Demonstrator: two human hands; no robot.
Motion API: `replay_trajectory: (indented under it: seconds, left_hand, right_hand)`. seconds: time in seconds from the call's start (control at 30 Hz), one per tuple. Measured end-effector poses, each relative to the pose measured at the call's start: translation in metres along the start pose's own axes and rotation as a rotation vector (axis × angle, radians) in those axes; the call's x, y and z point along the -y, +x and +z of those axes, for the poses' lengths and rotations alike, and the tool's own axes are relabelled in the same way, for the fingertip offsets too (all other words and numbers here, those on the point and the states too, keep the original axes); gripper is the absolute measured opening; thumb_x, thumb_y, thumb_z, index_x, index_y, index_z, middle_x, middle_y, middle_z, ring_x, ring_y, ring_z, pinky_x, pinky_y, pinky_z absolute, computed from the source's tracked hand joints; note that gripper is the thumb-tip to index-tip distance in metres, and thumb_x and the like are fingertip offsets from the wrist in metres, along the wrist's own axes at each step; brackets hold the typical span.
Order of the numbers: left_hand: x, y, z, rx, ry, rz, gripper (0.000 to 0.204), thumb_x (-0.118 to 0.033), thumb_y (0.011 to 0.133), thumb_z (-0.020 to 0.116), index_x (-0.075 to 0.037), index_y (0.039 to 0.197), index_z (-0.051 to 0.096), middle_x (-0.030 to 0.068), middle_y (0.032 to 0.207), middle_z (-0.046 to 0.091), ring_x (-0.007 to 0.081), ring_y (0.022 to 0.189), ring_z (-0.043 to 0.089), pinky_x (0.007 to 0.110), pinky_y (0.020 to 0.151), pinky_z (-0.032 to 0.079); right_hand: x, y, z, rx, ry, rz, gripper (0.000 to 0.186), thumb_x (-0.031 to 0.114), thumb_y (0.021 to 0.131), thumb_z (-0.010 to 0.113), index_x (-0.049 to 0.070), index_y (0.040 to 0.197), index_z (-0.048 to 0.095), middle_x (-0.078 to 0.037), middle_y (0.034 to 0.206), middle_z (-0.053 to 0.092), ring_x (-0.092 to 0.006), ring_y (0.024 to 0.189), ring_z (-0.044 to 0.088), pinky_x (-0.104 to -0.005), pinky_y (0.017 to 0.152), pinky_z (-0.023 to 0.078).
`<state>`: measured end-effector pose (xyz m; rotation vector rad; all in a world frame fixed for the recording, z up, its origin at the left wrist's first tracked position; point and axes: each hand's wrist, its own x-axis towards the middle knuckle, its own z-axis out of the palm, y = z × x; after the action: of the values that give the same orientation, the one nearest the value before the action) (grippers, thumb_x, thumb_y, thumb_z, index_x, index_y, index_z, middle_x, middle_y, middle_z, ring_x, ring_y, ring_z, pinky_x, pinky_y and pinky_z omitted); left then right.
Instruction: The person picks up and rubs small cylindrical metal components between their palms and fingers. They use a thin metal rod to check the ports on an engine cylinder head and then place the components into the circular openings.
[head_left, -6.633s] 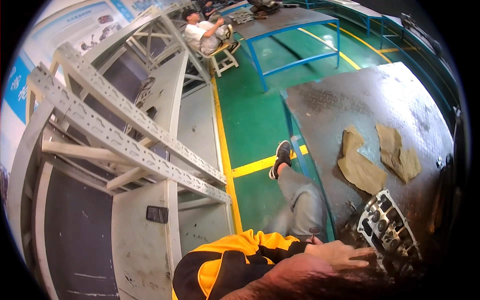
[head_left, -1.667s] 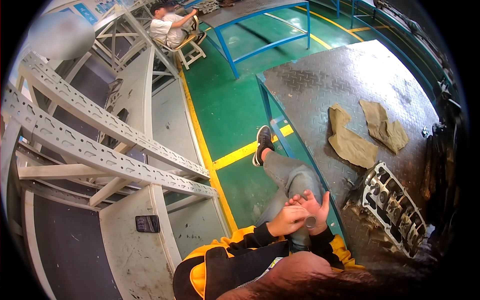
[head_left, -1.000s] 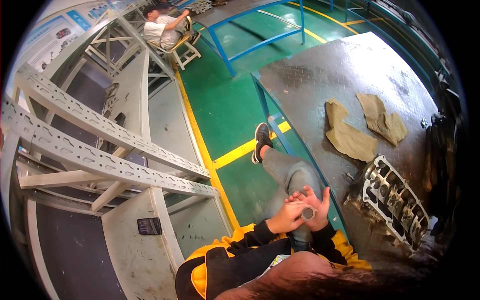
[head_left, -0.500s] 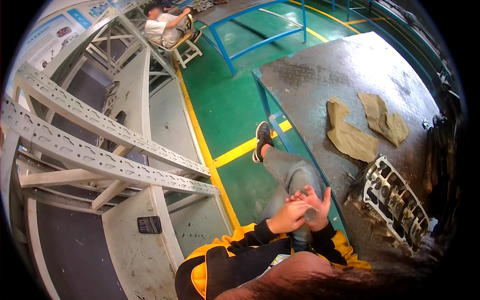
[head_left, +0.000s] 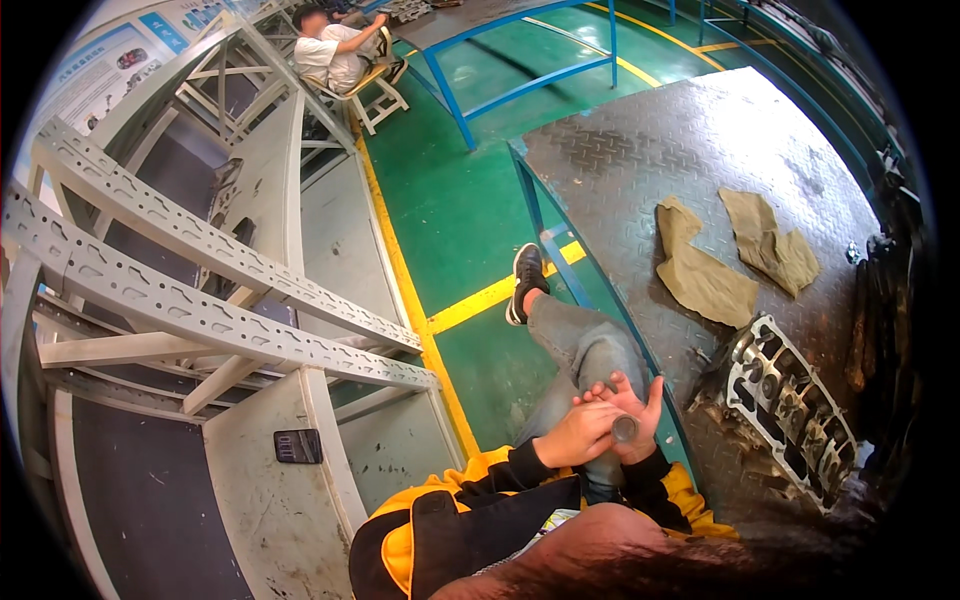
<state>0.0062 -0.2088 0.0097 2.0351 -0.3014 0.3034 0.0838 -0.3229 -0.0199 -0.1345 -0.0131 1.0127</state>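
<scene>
Over my lap, my left hand [head_left: 581,432] and my right hand [head_left: 634,404] are together around a small grey metal cylinder [head_left: 625,428]. The left hand's fingers curl over it from the left. Beneath it the right hand lies palm up with its fingers spread upward. Both sleeves are black and yellow. My leg in grey trousers [head_left: 580,340] stretches out ahead, ending in a black shoe [head_left: 525,283]. A greasy engine cylinder head [head_left: 790,412] lies on the steel plate to the right of my hands.
Two tan rags [head_left: 700,272] lie on the dark checker-plate table [head_left: 660,150]. A blue rail [head_left: 560,260] edges it. Grey perforated steel framing [head_left: 200,290] fills the left. Far off, a person [head_left: 335,50] sits on a chair over the green floor with yellow lines [head_left: 480,300].
Earlier my right hand rested alone near the cylinder head. Since then both hands have come together over my lap around the small cylinder, and in the last second they shifted only slightly.
</scene>
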Motion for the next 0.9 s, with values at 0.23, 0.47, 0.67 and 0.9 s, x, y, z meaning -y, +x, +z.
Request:
replay_trajectory:
  seconds: [0.23,0.47,0.67,0.9]
  left_hand:
    - [0.002,0.0,0.001,0.018,-0.029,-0.014,0.029,-0.002,0.079,0.064,-0.007,0.107,0.068,0.0129,0.103,0.067,0.0307,0.1,0.064,0.037,0.089,0.048]
    - [0.001,0.0,0.0,0.034,-0.047,-0.032,0.031,-0.003,0.081,0.063,-0.007,0.111,0.067,0.0138,0.105,0.066,0.0314,0.101,0.063,0.037,0.091,0.047]
    - [-0.004,0.003,-0.001,0.018,-0.046,-0.021,0.032,-0.004,0.081,0.063,-0.007,0.113,0.067,0.0142,0.106,0.065,0.0321,0.102,0.062,0.038,0.091,0.047]
    - [-0.003,0.007,0.001,-0.006,-0.056,0.014,0.025,-0.002,0.08,0.062,-0.001,0.105,0.064,0.0172,0.101,0.064,0.0351,0.098,0.062,0.039,0.086,0.048]
  right_hand:
    - [0.0,0.0,0.002,-0.01,-0.006,-0.009,0.087,0.083,0.087,0.02,0.009,0.114,0.058,-0.019,0.106,0.061,-0.0437,0.111,0.053,-0.058,0.107,0.032]
    - [-0.001,0.001,0.02,-0.086,-0.043,-0.024,0.08,0.08,0.089,0.024,0.01,0.108,0.059,-0.017,0.1,0.063,-0.0324,0.099,0.058,-0.0539,0.104,0.036]
    - [-0.001,0.001,0.022,-0.093,-0.039,-0.029,0.079,0.079,0.09,0.024,0.01,0.107,0.059,-0.016,0.099,0.063,-0.0318,0.098,0.059,-0.0535,0.104,0.037]
    - [0.001,0.0,0.003,-0.05,0.028,-0.045,0.086,0.082,0.088,0.018,0.009,0.109,0.06,-0.018,0.102,0.061,-0.0377,0.104,0.055,-0.0567,0.107,0.033]
